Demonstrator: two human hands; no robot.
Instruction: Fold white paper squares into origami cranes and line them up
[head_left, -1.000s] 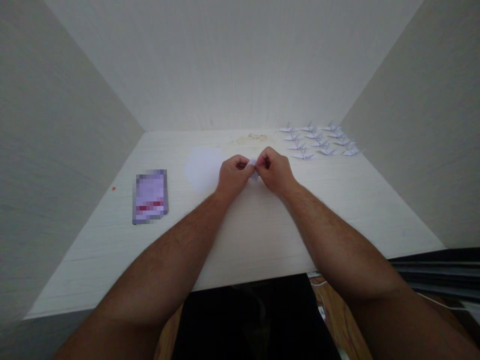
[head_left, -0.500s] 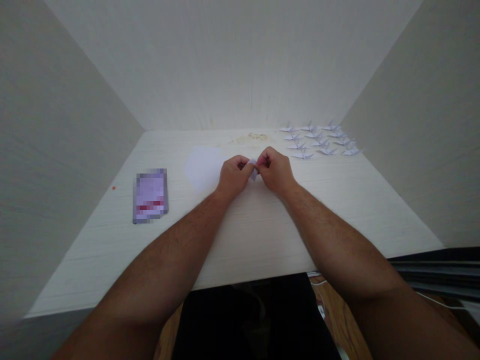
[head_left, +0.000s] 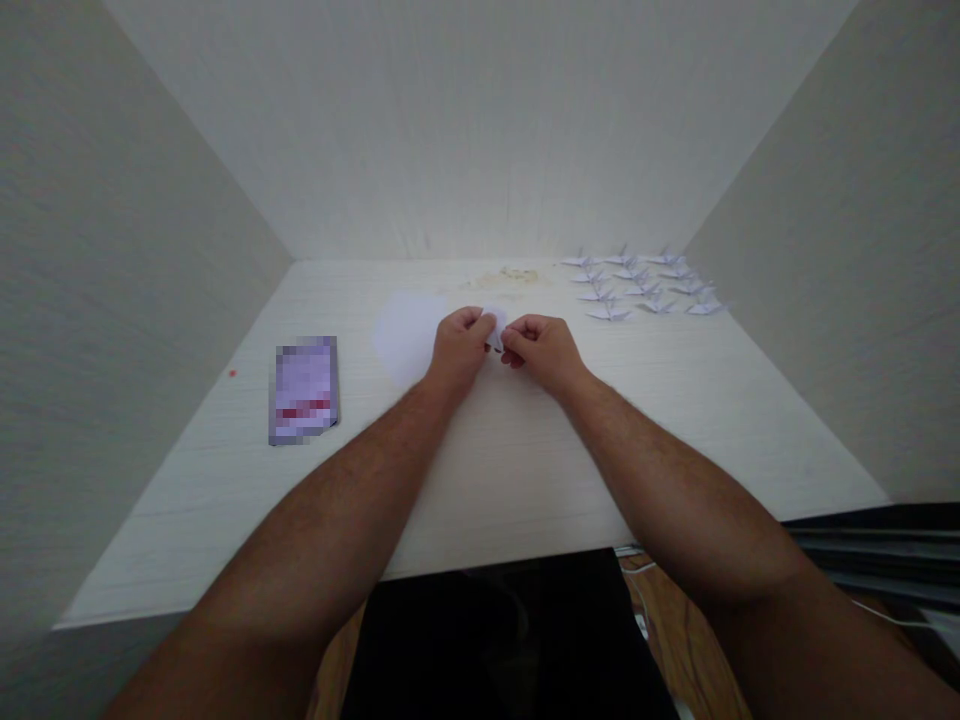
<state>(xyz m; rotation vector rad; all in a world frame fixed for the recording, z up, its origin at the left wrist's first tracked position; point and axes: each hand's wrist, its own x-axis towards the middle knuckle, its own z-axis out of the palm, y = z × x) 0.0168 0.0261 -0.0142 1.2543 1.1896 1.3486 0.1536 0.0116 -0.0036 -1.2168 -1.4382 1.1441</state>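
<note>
Between my hands is a small piece of folded white paper (head_left: 495, 322), held over the middle of the table. My left hand (head_left: 461, 345) pinches its left side between thumb and fingers. The fingertips of my right hand (head_left: 546, 348) are closed on its lower right edge. The exact folds are too small to make out. To the left of my left hand lie white paper sheets (head_left: 405, 330), partly hidden behind that hand. Folded paper cranes (head_left: 641, 275) stand in rows at the back right of the table.
A tablet-like object (head_left: 304, 390) with a blurred face lies on the left of the white table (head_left: 517, 480). Pale walls enclose the back and both sides. A small red spot (head_left: 232, 373) is near the left edge, and a yellowish stain (head_left: 517, 275) near the back.
My right hand has shifted slightly down and its fingers have moved to the paper's lower right edge. The folded paper has turned and shows more of its white face.
</note>
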